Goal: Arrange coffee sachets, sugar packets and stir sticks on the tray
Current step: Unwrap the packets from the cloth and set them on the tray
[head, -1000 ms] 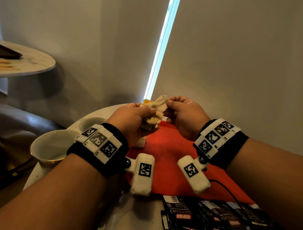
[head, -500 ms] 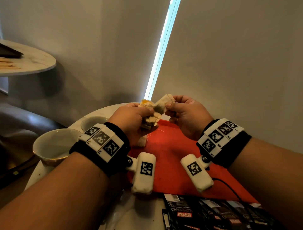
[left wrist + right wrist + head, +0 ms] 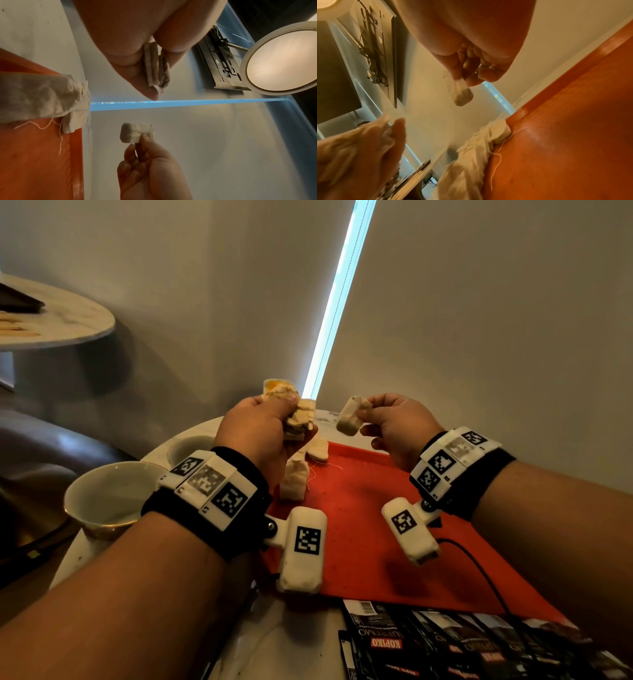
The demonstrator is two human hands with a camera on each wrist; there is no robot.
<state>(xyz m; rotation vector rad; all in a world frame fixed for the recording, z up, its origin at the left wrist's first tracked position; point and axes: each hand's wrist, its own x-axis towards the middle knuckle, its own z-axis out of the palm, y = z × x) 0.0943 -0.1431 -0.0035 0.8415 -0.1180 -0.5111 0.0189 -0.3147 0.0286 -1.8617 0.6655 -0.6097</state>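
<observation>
Head: my left hand (image 3: 265,429) is closed round a bunch (image 3: 297,414) of small pale sachets, held up over the far-left corner of the tray (image 3: 363,529). My right hand (image 3: 394,422) pinches a single sachet (image 3: 350,416) between thumb and fingertips, apart from the bunch, over the tray's far edge. Two more sachets (image 3: 294,479) already lie at the tray's left edge, loose threads trailing. Black packets (image 3: 445,642) sit on the table just in front of the tray, not on it. Cup (image 3: 109,494) to the left, off the tray.

Left wrist: fingers curled tight on the bunch (image 3: 157,67), edges showing side by side. The single sachet (image 3: 136,132) hangs in the right-hand pinch beyond the tray edge (image 3: 75,135).

Right wrist: thumb and fingers nip the sachet's (image 3: 462,95) top; its body dangles free. Laid sachets (image 3: 481,146) overlap the tray rim.

Step, I judge: place the single one. Lower it flat beside the laid pair, fully inside the rim, clear of the threads. Let go only on contact. Keep the left squeeze steady so none slip.
</observation>
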